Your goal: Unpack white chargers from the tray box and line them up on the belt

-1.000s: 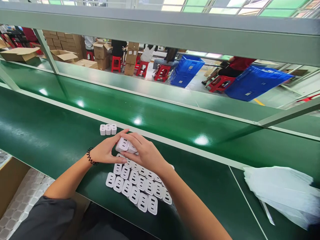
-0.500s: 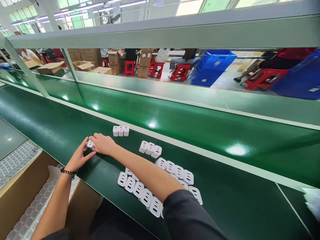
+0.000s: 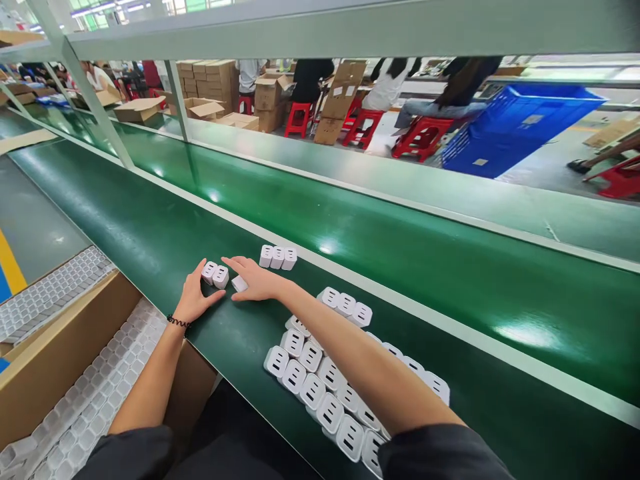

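Two white charger blocks [image 3: 215, 274] stand side by side on the green belt, their port faces up. Around their near left side curves my left hand [image 3: 194, 297], fingers on the left block and thumb along the front. Just right of that pair, my right hand [image 3: 257, 280] has another white charger block [image 3: 239, 284] between thumb and fingers, tilted and partly covered. Three more charger blocks [image 3: 279, 257] form a short row behind my right hand. Beneath and beside my right forearm lies a larger group of charger blocks [image 3: 313, 390] in rows, partly hidden by the arm.
A cardboard box [image 3: 65, 353] with many translucent-white pieces sits below the belt's near edge at left. A pale rail [image 3: 400, 300] divides the green belt [image 3: 125, 227] from a second surface. Blue crates [image 3: 515, 130], red stools and seated people are beyond.
The view has shifted left. Two blocks now stand by my left hand where one was visible between both hands. My right hand has moved apart rightward, with a block at its fingers.
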A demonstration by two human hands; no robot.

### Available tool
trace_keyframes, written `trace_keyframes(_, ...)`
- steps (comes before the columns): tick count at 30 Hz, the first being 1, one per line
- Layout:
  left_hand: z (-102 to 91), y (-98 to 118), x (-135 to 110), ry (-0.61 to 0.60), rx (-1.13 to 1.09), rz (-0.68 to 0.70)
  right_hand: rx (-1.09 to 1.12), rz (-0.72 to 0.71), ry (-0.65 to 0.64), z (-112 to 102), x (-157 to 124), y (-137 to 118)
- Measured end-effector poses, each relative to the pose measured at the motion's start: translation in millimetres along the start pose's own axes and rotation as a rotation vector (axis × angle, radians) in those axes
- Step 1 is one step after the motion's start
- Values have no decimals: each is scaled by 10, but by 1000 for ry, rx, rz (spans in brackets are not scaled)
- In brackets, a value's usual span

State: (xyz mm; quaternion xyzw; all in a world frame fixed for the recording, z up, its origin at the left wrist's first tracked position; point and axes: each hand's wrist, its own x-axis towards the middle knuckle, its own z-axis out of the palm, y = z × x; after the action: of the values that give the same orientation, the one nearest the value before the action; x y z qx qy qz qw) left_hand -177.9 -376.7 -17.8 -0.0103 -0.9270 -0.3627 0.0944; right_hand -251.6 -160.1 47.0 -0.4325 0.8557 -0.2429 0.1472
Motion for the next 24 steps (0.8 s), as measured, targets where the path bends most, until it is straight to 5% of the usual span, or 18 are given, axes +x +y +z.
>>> trace_keyframes(5,36,26,110,7,49,19,-109,188,8,-15,-129,-38)
trace_keyframes(12,57,2,136,37,33,52,-190,227,25,-45,-101,-155)
trace_keyframes(19,55,-11,126,56,22,46,-554,-50,91,44,-133,-352)
trace_keyframes(24,31,-5,123,48,-1,18,-293,-156,128,80,-155,-291)
